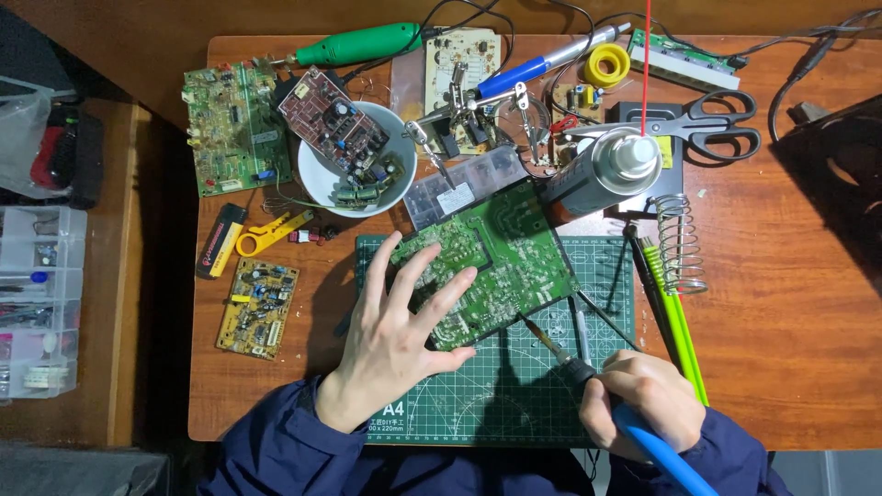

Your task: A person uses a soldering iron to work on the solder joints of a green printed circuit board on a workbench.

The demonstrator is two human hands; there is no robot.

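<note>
A green circuit board [501, 253] lies solder side up on a green cutting mat [514, 386]. My left hand [400, 335] rests flat on the board's near left part, fingers spread. My right hand [638, 404] grips a blue-handled soldering iron [588, 381], whose tip touches the board's near right edge.
A white bowl [317, 179] holds circuit boards. More boards lie at the left. A spray can [597, 170], black scissors [717, 124], a coiled iron stand [680, 243], green pens [675, 317], a solder reel [606, 64] and a helping-hands clamp [473, 115] crowd the back. A parts organiser [37, 303] stands far left.
</note>
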